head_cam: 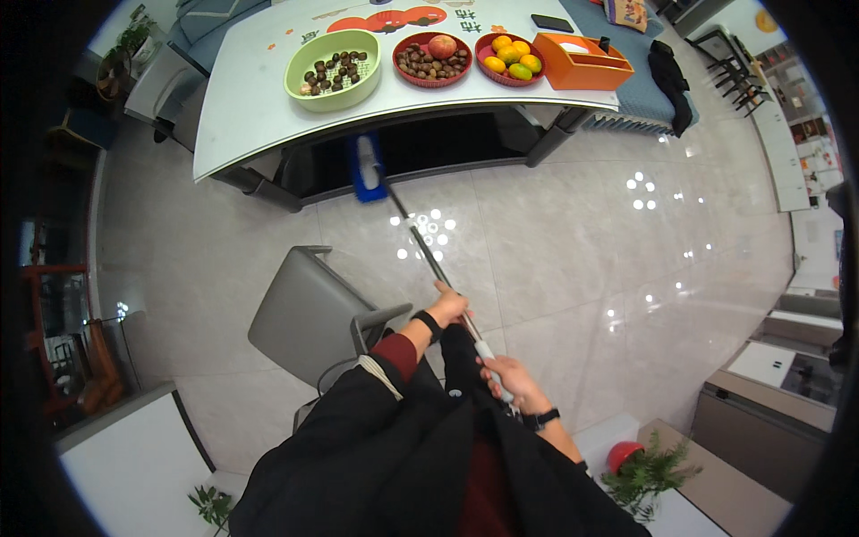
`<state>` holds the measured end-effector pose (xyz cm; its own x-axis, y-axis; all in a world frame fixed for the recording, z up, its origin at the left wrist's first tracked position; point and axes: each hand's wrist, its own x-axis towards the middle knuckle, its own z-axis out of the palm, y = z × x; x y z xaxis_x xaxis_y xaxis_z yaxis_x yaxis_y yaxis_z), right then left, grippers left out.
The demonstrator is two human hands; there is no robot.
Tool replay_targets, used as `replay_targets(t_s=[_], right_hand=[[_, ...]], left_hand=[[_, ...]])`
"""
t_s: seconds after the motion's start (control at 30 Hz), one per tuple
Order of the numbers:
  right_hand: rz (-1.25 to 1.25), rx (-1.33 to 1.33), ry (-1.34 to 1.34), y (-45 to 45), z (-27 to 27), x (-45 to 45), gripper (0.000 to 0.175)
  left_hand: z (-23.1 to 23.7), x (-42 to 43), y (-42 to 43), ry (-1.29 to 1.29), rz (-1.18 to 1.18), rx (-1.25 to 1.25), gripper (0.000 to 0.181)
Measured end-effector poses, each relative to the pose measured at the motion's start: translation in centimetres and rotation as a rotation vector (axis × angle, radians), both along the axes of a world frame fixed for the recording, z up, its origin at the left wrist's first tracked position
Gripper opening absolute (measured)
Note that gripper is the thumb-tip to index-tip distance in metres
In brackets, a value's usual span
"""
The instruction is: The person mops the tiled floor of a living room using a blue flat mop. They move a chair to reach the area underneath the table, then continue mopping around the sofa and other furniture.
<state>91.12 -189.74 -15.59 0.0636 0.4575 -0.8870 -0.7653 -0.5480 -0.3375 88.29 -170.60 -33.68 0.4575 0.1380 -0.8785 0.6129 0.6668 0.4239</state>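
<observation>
My left hand is wrapped around the metal pole of a flat mop, about midway along it. Lower down, my right hand grips the pole's pale handle near its end. A black band circles each wrist. The blue mop head reaches partly under the front edge of a white-topped table. It lies by the dark base panel beneath that table. Whether it touches the panel or only the floor, I cannot tell.
A grey chair stands left of the pole. On the table are a green basin of chestnuts, red baskets of nuts and citrus, an orange tissue box and a phone. A blue-covered seat adjoins it. Potted plants flank me.
</observation>
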Motion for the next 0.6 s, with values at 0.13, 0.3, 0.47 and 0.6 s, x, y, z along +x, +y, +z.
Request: replay_targets(t_s=[0.13, 0.3, 0.47, 0.6], right_hand=[[-0.212, -0.058, -0.015, -6.5, 3.0, -1.8, 0.023], [-0.33, -0.183, -0.128, -11.6, 8.5, -3.3, 0.022], [-0.268, -0.315, -0.254, -14.4, 15.6, -4.9, 0.021], [-0.016, -0.392, -0.342, -16.8, 21.1, -4.5, 0.022]], left_hand=[[0.1, 2.9, -8.3, -0.187, -0.25, -0.189, 0.104], [6.9, 6.2, -15.9, -0.248, -0.466, -0.34, 0.105], [14.5, 5.0, -19.2, -0.314, -0.539, -0.454, 0.105], [16.7, 3.0, -19.4, -0.369, -0.597, -0.607, 0.105]])
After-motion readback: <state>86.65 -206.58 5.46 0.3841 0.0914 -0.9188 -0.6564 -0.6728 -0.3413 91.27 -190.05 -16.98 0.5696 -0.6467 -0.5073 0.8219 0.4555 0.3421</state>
